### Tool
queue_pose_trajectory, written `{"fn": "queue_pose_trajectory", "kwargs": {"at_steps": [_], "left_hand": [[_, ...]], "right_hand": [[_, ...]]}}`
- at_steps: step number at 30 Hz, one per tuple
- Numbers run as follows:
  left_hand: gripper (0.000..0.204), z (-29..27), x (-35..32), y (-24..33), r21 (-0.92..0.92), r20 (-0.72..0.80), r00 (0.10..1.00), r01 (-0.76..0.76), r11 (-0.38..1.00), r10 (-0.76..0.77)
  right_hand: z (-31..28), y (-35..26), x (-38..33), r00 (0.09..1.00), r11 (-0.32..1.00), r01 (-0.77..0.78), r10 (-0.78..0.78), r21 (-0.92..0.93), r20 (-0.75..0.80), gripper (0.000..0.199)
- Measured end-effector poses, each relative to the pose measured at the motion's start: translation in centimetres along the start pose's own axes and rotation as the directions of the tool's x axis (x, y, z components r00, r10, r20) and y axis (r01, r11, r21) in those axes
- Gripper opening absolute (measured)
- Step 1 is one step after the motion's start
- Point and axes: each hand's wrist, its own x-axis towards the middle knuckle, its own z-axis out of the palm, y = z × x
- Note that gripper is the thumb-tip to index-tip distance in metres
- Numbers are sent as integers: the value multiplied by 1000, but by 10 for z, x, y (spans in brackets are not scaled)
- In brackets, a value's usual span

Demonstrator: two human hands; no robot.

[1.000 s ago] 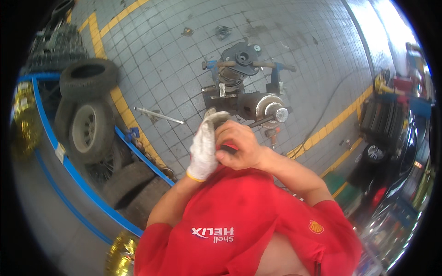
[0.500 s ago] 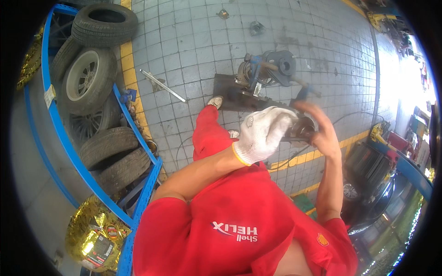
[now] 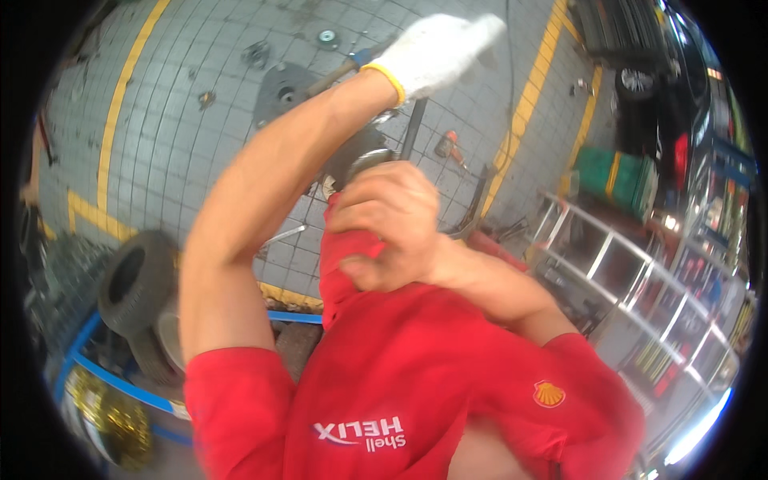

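Note:
My left hand (image 3: 436,58), in a white knit glove with a yellow cuff, reaches far out across the work. Motion smears it, and its finger shape does not show clearly. Bare and curled, my right hand (image 3: 390,220) is close to my body, just below a round metal part (image 3: 370,158). Its fingers are bent, and whatever may be inside them is hidden. Beyond my left forearm lies a dark grey plate (image 3: 280,84) with a round hole, beside a bar with a blue fitting (image 3: 362,58). A dark rod (image 3: 414,128) runs below the glove.
An orange-red tool (image 3: 450,146) and a small round part (image 3: 327,38) lie on the tiled floor. Tyres (image 3: 136,280) sit by a blue rack (image 3: 84,344) on the left. A metal ladder (image 3: 596,260) and a green box (image 3: 612,180) stand at right.
The view has turned. My gloved left hand has swung outward, away from the round metal part. My right hand has moved from the part's far side to its near side, closer to my body.

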Motion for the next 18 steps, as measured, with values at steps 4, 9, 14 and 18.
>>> {"fn": "queue_pose_trajectory", "kwargs": {"at_steps": [4,9,14,18], "left_hand": [[82,71,22,36,182,611,792,-137,974,-2],[80,69,11,19,261,661,688,163,952,-299],[52,-1,-44,2,316,248,965,-1,949,-81],[49,-4,-155,11,170,-129,950,302,938,-283]], "right_hand": [[3,-13,-1,987,999,-41,45,32,-154,30],[-18,-3,-9,981,999,-35,31,-17,-190,34],[-81,69,-1,962,922,-163,227,-352,149,63],[-126,105,30,822,969,-147,230,-196,521,66]]}}
